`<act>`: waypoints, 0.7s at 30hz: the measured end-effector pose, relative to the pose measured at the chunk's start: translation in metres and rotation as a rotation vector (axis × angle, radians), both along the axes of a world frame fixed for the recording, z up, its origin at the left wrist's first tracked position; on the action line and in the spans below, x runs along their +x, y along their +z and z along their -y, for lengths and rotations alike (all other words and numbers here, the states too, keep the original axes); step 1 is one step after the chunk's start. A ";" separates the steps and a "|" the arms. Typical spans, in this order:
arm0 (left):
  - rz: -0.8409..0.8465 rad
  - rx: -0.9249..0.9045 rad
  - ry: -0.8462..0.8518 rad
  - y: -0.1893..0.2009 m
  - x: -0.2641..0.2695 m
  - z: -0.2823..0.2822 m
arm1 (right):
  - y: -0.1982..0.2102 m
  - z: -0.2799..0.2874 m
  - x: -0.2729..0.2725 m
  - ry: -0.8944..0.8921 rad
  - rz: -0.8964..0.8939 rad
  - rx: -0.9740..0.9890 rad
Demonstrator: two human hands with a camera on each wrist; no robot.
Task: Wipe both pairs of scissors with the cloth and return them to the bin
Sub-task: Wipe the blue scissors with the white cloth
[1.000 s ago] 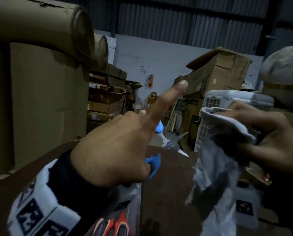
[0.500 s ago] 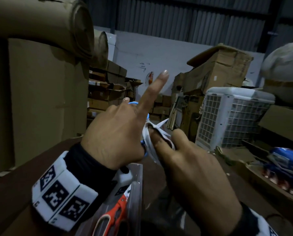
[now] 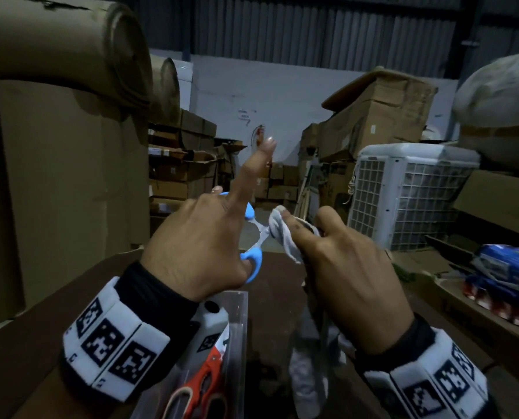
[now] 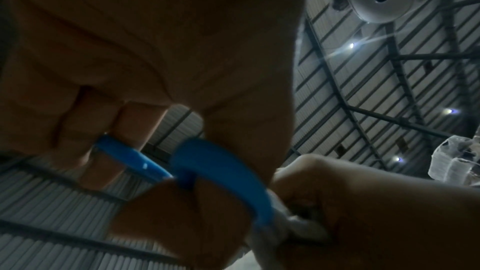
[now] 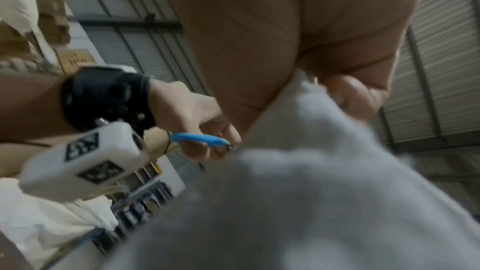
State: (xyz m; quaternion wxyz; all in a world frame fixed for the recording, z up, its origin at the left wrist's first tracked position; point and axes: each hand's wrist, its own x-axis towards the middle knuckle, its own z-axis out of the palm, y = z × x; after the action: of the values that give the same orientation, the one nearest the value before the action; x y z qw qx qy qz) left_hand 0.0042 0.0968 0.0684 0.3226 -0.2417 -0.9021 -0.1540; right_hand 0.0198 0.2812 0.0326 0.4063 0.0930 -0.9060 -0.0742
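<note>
Blue scissors [image 3: 253, 259] handles round left hand [image 3: 197, 249] fingers, cloth [image 3: 282, 234] pinched on blades

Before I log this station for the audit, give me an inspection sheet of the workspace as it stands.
Surface: dark brown table.
Job's things: blue scissors held up over the table, open; grey cloth wrapped on the blades; orange scissors lying in the clear bin.
Clutter: nothing seen on the bare part of the table.
Grippers: left hand grips the blue handles, index finger raised; right hand pinches the cloth.
Cables: nothing seen.
Surroundings: cardboard boxes, cardboard rolls, white air cooler, corrugated metal wall.
</note>
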 end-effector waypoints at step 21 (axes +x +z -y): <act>0.023 0.001 -0.079 0.000 0.003 0.003 | 0.037 -0.041 0.009 0.903 0.469 -0.978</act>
State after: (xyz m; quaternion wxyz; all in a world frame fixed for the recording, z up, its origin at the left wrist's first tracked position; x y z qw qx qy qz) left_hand 0.0073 0.0942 0.0680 0.3060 -0.2751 -0.8954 -0.1697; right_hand 0.0288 0.3224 0.0693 0.1865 0.2801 -0.7720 0.5392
